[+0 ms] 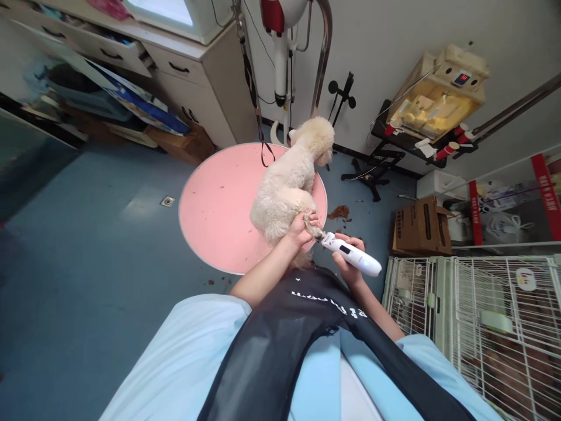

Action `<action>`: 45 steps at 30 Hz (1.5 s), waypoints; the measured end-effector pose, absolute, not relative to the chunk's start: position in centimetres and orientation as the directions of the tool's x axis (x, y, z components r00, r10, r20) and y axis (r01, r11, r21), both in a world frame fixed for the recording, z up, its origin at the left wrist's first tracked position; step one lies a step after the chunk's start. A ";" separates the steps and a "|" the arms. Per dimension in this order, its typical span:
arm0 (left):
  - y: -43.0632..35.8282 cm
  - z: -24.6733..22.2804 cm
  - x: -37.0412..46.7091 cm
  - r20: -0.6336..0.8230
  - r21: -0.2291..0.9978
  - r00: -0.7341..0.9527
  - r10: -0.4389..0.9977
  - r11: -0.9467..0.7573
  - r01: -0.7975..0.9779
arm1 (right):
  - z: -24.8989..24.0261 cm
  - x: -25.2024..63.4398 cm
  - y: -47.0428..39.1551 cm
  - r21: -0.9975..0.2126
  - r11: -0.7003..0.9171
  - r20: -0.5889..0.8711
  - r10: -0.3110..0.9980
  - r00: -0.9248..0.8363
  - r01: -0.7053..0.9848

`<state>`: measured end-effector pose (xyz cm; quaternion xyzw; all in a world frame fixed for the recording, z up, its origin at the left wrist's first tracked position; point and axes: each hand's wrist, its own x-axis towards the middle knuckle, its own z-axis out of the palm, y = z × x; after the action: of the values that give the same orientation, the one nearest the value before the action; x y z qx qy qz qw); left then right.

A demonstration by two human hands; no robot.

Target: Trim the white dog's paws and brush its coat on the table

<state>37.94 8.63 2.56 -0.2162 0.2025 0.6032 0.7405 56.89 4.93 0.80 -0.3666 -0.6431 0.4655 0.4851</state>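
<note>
From my viewpoint I look down on a round pink tabletop (214, 207) with the dog (283, 190) on its right part. The dog's head points toward the far right edge of the tabletop, turned away from me.

My left grip (302, 229) is closed around 1 leg (314, 225) of the dog, at the near right edge of the tabletop. My right grip (349, 257) is clamped on the white clipper (357, 258), just off that same edge, with the clipper's head pointing left at the foot of the held leg. I cannot tell whether the blades press into the fur there.

A black strap (250, 76) hangs down to the far side of the tabletop, its loop near the dog's back. A few dark specks lie on the tabletop. Brown clumps (339, 213) lie on the blue floor (127, 257), just right of the tabletop.

Beyond the tabletop, to the far left, stands a cabinet (228, 88) with drawers. To the far right of it sits a yellowish box (432, 105) with a red display. White wire cages (504, 316) stand to its near right. My black apron (280, 333) fills the space on the near side.
</note>
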 end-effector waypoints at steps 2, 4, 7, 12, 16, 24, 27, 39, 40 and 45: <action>8.5 2.3 37.9 -0.558 -0.073 0.183 0.810 0.171 -0.983 | -0.1 56.6 5.4 -0.990 0.135 0.143 0.967 -0.211 -0.051; 8.4 2.1 37.8 -0.563 -0.068 0.173 0.808 0.164 -0.984 | -1.0 56.2 5.8 -0.989 -0.037 -0.010 0.982 -0.187 -0.143; 8.1 1.8 37.8 -0.567 -0.055 0.169 0.806 0.167 -0.984 | -1.8 55.7 6.0 -0.955 -0.180 -0.140 0.974 -0.175 -0.236; 7.7 1.4 38.0 -0.572 -0.023 0.149 0.806 0.166 -0.986 | -1.6 55.4 5.4 -0.959 -0.186 -0.151 0.974 -0.169 -0.215; 7.5 1.2 38.2 -0.581 -0.019 0.138 0.802 0.157 -0.987 | -1.3 55.6 4.8 -0.983 -0.107 -0.087 0.988 -0.130 -0.149; 7.1 1.1 38.5 -0.576 0.015 0.074 0.814 0.102 -0.995 | -1.5 55.2 5.4 -0.924 -0.230 -0.229 0.973 -0.038 -0.307; 6.9 1.0 38.5 -0.579 0.032 0.052 0.814 0.086 -0.996 | -1.4 55.1 5.3 -0.901 -0.289 -0.291 0.956 -0.046 -0.323; 5.9 -0.5 38.2 -0.567 0.098 -0.113 0.816 -0.069 -0.993 | -3.1 57.1 9.2 -0.638 -0.740 -0.423 0.567 -0.707 -0.212; 5.9 -0.7 38.1 -0.567 0.102 -0.125 0.814 -0.081 -0.992 | -3.1 57.0 9.5 -0.581 -0.802 -0.419 0.441 -0.794 -0.138; 5.7 -1.1 37.9 -0.572 0.137 -0.190 0.798 -0.135 -0.981 | -3.6 54.1 9.7 -0.583 -0.809 -0.349 0.330 -0.877 -0.073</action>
<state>37.86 5.74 -1.10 -0.1846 0.2482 0.7302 0.6092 54.12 9.66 -3.61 -0.2226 -0.2890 0.9247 0.1090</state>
